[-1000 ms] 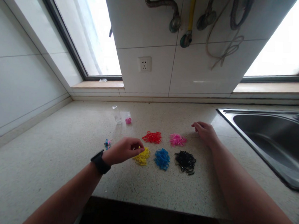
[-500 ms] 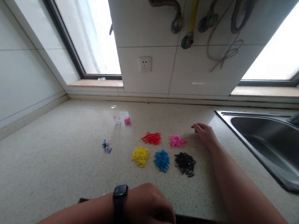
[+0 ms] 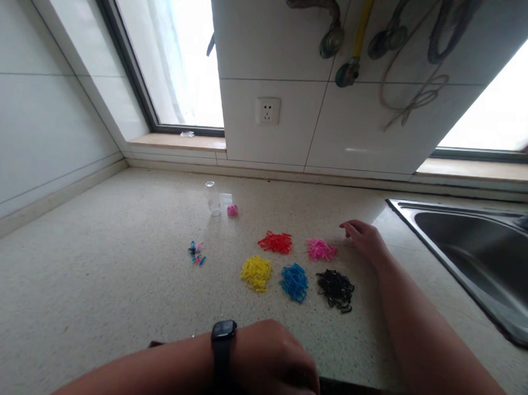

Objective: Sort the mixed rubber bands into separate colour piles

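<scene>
Five small heaps of tiny rubber bands lie on the speckled counter (image 3: 106,283): red (image 3: 275,242), pink (image 3: 321,249), yellow (image 3: 256,273), blue (image 3: 294,281) and black (image 3: 335,288). My right hand (image 3: 364,237) rests flat on the counter just right of the pink heap, fingers stretched out and holding nothing. My left hand (image 3: 276,365), with a black watch on the wrist, sits at the counter's front edge, below the yellow and blue heaps. Its fingers curl downward over the edge, and what they hold, if anything, is hidden.
A small mixed cluster of bands (image 3: 197,253) lies left of the heaps. Farther back stand a clear little cup (image 3: 212,198) and a pink lump (image 3: 232,210). A steel sink (image 3: 487,265) fills the right side. A wall socket (image 3: 267,111) and hoses hang behind.
My left hand has drawn back from the yellow heap to the counter's front edge and stays there. The right hand has kept its place; the view has shifted slightly.
</scene>
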`<state>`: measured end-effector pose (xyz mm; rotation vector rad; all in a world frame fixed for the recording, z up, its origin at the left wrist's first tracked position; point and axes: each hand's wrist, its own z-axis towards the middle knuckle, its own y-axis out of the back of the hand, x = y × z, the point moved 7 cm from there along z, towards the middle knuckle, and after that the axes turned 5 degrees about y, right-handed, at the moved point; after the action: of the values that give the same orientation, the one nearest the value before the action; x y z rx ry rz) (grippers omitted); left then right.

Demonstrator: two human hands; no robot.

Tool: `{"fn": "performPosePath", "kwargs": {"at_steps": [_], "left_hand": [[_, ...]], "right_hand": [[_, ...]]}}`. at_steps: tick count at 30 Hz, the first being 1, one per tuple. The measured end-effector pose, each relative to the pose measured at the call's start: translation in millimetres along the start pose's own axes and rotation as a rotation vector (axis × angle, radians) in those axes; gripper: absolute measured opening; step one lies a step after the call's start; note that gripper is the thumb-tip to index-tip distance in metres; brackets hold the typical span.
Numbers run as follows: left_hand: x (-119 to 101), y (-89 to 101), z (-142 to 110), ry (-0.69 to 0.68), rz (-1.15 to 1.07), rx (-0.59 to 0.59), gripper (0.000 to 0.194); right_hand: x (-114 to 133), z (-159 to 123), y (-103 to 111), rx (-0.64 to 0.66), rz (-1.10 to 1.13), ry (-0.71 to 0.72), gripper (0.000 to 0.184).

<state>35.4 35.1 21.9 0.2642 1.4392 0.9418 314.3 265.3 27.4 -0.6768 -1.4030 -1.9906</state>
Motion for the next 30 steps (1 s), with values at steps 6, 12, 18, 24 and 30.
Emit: {"fn": "performPosePath", "kwargs": {"at_steps": [6,12,18,24,30], "left_hand": [[-4,5.0,1,-0.01,0.006,0.009,0.015],[-6,7.3,3,0.0,0.06,0.048,0.019],[-5,5.2,3,0.015,0.083,0.091,0.02],[-6,4.5,2,-0.011,0.079,0.083,0.019],[-5,0.9,0,0.015,0.106,0.091,0.02]], "right_hand": [[75,-15,-16,0.031,0.157,0.193,0.038],[204,-50,-89,0.509,0.04,0.533,0.023],[296,-76,-169,0.745,-0.137,0.935,0.017],[304,-78,-247,0.841,-0.347,0.936,0.021],[307,-82,-272,0.837,-0.399,0.981,0.024]]}}
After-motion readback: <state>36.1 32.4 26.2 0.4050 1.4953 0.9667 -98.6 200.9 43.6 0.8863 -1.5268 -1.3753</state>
